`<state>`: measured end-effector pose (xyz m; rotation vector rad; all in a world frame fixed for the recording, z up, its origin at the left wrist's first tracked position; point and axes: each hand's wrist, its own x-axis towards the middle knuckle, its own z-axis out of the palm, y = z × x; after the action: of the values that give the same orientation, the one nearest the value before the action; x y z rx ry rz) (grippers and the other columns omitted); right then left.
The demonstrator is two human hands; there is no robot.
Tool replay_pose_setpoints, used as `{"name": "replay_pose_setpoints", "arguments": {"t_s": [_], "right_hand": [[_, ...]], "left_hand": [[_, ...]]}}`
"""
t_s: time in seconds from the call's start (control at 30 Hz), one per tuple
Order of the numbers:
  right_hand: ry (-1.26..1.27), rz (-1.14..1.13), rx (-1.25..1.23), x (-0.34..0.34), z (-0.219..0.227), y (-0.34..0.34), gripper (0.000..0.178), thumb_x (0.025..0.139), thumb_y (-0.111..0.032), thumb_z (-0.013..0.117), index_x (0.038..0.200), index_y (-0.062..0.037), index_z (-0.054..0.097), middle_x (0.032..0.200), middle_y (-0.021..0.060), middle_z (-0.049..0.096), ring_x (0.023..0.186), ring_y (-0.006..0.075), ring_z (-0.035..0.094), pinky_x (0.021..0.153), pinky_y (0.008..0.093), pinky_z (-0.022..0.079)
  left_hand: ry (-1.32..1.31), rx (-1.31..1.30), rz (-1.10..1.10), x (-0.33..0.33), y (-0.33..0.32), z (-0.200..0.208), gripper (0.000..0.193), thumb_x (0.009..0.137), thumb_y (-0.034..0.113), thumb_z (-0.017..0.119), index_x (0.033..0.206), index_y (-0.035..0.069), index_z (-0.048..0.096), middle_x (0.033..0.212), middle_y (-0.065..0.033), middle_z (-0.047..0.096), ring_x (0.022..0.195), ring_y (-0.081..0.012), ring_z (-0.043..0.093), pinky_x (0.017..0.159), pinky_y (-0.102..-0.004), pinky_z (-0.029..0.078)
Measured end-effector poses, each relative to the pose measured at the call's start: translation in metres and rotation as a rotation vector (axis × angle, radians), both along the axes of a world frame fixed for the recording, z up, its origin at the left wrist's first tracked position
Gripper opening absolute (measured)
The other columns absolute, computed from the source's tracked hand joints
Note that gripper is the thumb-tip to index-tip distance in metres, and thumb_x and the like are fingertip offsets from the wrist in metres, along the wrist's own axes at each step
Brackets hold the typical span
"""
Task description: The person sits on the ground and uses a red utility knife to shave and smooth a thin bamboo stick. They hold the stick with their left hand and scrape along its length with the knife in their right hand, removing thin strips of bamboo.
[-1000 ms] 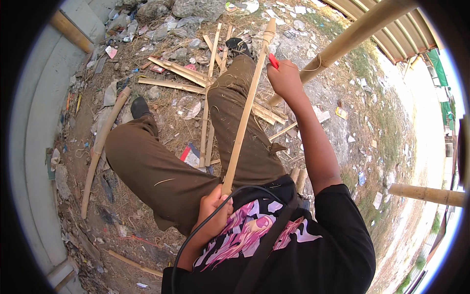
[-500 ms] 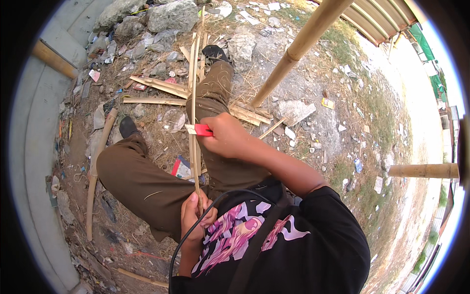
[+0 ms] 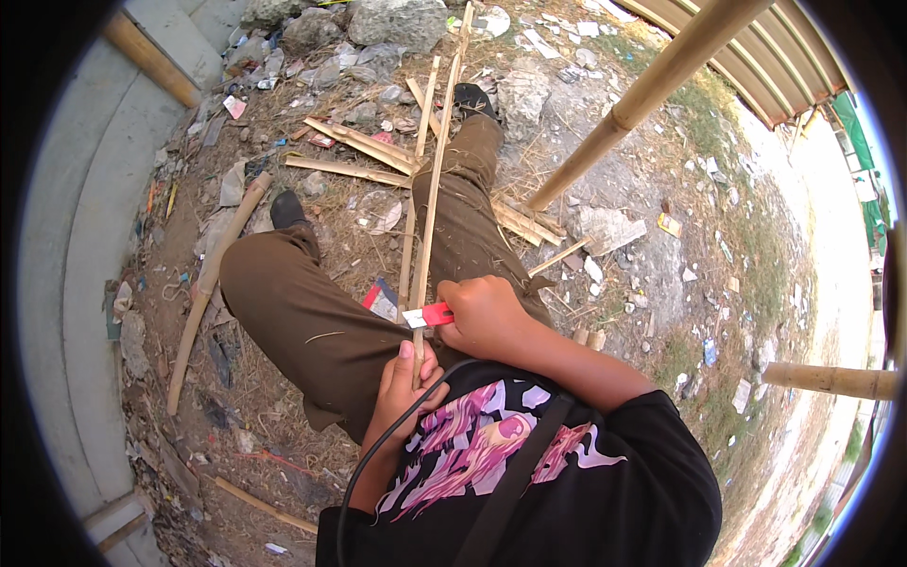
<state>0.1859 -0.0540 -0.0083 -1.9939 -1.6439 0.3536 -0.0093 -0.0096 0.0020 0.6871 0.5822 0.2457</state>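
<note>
A long, thin bamboo strip [image 3: 438,172] runs from my lap out past my right foot. My left hand [image 3: 399,386] is closed around its near end, close to my belly. Just beyond, my right hand [image 3: 491,317] grips a red-handled cutter knife [image 3: 438,315]. Its pale blade lies across the strip, a short way from my left fingertips. The very end of the strip is hidden by my left hand and a black cable [image 3: 385,437].
Several split bamboo pieces [image 3: 354,146] lie between and beside my legs. A bamboo pole [image 3: 628,113] rises at the right; a round stick [image 3: 213,274] lies at the left, near a grey wall [image 3: 85,246]. Rocks [image 3: 397,24] and litter cover the far ground.
My right hand has drawn the knife along the strip toward me, close to my left hand. The left hand keeps hold of the strip's near end. The whole view has shifted somewhat.
</note>
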Motion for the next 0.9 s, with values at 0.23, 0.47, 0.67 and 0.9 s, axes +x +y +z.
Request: {"name": "replay_pose_setpoints", "arguments": {"t_s": [0.23,0.47,0.67,0.9], "right_hand": [[-0.033,-0.039,0.042,0.008,-0.004,0.012,0.017,0.075,-0.018,0.070,0.077,-0.0032,0.062,0.065,0.0203,0.065,0.063,0.0430,0.068,0.060,0.0528,0.054],[0.127,-0.539,0.006,0.123,0.019,0.055,0.029,0.087,-0.022,0.064,0.078,0.0058,0.067,0.075,0.0293,0.067,0.072,0.0475,0.067,0.069,0.0516,0.053],[0.305,-0.409,-0.026,0.084,0.012,0.029,0.023,0.086,-0.021,0.067,0.081,0.0016,0.067,0.067,0.0279,0.062,0.069,0.0472,0.065,0.064,0.0507,0.051],[0.348,-0.311,-0.013,0.023,0.004,-0.004,0.023,0.086,-0.019,0.068,0.076,0.0006,0.061,0.067,0.0264,0.062,0.068,0.0481,0.065,0.061,0.0532,0.051]], "left_hand": [[0.090,0.077,-0.015,0.004,0.002,0.007,0.054,0.113,0.053,0.028,0.084,0.010,0.041,0.057,0.0033,0.030,0.047,-0.0060,0.023,0.044,-0.0247,0.021],[0.069,0.310,-0.218,0.001,-0.003,0.009,0.055,0.113,0.052,0.028,0.082,0.009,0.041,0.057,0.0028,0.032,0.049,-0.0065,0.027,0.048,-0.0252,0.022],[-0.051,0.078,-0.073,0.002,-0.002,0.007,0.056,0.113,0.052,0.032,0.094,0.002,0.050,0.058,0.0043,0.032,0.050,-0.0050,0.027,0.048,-0.0240,0.022],[0.061,0.268,-0.049,0.005,-0.002,0.011,0.050,0.113,0.044,0.041,0.116,-0.004,0.055,0.067,0.0008,0.046,0.053,-0.0032,0.034,0.049,-0.0216,0.026]]}}
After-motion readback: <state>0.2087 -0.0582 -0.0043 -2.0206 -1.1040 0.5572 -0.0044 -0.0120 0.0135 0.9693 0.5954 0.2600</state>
